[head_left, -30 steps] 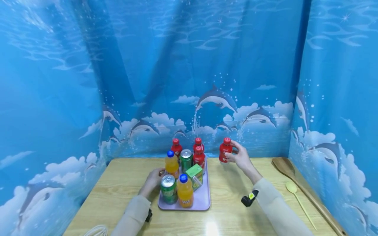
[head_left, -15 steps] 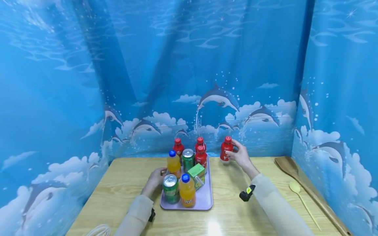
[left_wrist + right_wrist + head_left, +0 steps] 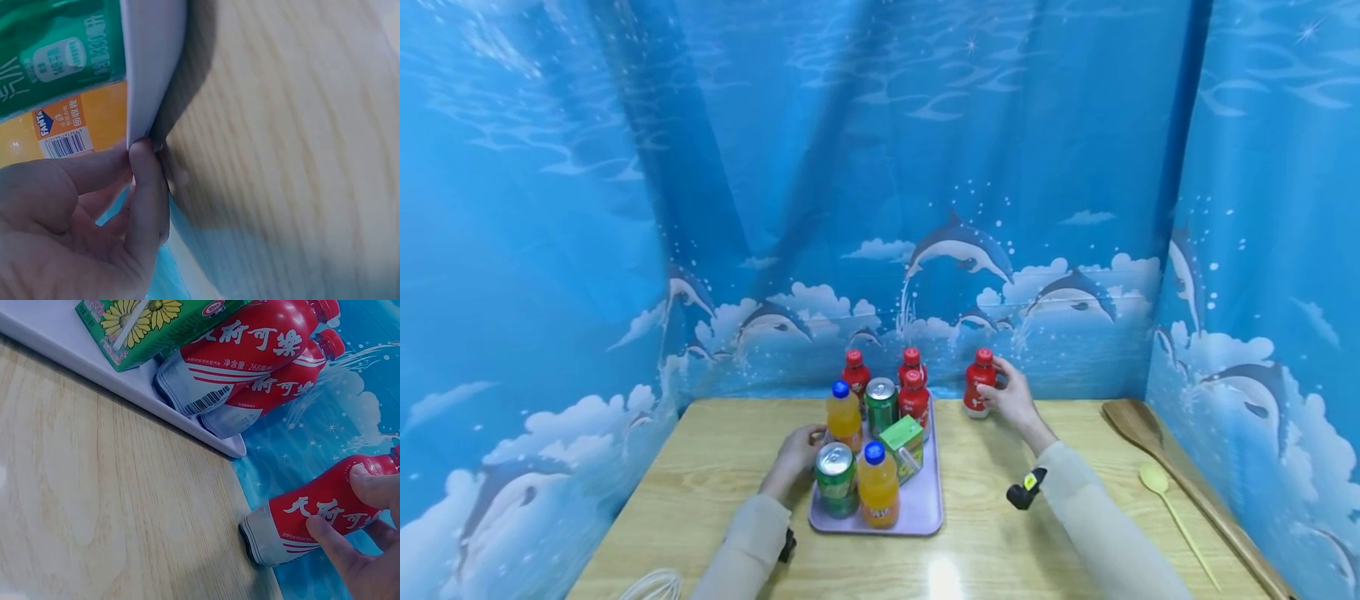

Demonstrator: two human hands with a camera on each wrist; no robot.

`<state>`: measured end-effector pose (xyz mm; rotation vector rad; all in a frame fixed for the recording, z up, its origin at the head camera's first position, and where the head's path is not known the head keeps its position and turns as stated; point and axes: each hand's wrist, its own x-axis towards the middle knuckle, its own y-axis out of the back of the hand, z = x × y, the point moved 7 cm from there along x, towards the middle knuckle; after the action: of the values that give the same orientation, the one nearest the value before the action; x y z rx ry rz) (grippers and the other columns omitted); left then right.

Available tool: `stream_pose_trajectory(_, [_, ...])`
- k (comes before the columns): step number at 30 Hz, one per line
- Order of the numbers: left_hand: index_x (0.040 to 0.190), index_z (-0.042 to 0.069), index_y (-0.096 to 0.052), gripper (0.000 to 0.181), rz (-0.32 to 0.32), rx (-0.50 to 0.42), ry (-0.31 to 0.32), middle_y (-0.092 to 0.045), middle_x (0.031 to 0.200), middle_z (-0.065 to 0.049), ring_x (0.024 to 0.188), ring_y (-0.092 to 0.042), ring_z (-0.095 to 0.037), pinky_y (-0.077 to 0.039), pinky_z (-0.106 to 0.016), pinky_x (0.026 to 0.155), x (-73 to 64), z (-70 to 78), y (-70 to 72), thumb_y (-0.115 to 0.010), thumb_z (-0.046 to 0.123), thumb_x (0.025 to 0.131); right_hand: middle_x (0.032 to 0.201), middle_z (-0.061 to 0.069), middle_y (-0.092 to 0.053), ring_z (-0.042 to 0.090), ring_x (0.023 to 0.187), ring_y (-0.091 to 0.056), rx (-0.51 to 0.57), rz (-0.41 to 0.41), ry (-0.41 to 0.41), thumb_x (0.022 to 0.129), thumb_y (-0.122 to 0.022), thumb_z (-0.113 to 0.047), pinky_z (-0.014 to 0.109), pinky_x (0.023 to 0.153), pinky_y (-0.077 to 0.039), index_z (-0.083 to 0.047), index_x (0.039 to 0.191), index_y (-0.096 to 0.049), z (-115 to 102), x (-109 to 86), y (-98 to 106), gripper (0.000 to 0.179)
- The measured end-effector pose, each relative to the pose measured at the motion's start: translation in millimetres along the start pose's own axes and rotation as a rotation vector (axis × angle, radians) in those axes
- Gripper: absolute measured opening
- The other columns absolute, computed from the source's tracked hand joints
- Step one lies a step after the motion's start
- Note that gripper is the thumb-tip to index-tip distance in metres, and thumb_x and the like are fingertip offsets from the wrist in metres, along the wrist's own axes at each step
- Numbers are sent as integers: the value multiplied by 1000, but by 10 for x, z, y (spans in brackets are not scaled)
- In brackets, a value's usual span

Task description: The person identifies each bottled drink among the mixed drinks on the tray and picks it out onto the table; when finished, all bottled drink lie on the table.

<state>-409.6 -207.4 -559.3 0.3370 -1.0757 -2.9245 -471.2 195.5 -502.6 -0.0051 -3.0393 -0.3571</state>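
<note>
My right hand grips a red cola bottle, held upright near the table's back edge, right of the tray. In the right wrist view, thumb and fingers lie along the red label of the bottle, whose pale base is close to the table. My left hand pinches the left rim of a pale purple tray; the left wrist view shows thumb and finger meeting at the tray's rim. Standing on the tray are red cola bottles, orange soda bottles, green cans and a green drink carton.
On the right of the wooden table lie a long wooden spatula and a small yellow spoon. Part of a white whisk shows at the front left. A blue dolphin-print curtain rises behind and at the sides.
The head view has turned slightly, so the table's things appear a little further right. The cola bottle in my right hand has come down slightly. My left hand keeps its hold on the tray.
</note>
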Motion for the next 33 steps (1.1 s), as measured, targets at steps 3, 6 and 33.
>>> stream_pose_trajectory(3, [144,1,-60,43,-4,-3,-4,-67,132,-24,115,-64,-35,-60,-49,96,-9,9,1,-62,5,101,161,32,-39,41,121,-63,-12,-3,-10,101,-65,1,33,82,-67,-1,163,-32,6,-5,10,70])
stream_pose_trajectory(6, [144,1,-60,42,-7,-20,4,-68,127,-22,109,-64,-32,-60,-45,91,-24,16,-1,-60,6,102,163,31,-37,48,133,-57,-39,-14,-19,102,-64,-2,42,91,-66,-3,165,-29,10,-6,28,71])
stream_pose_trajectory(33, [142,0,-61,41,12,-42,-7,-64,137,-29,112,-66,-36,-62,-40,83,-22,-10,-8,-61,4,101,150,18,-48,41,134,-52,-290,209,298,103,-68,-23,60,107,-52,-11,155,-48,-513,-592,-81,57])
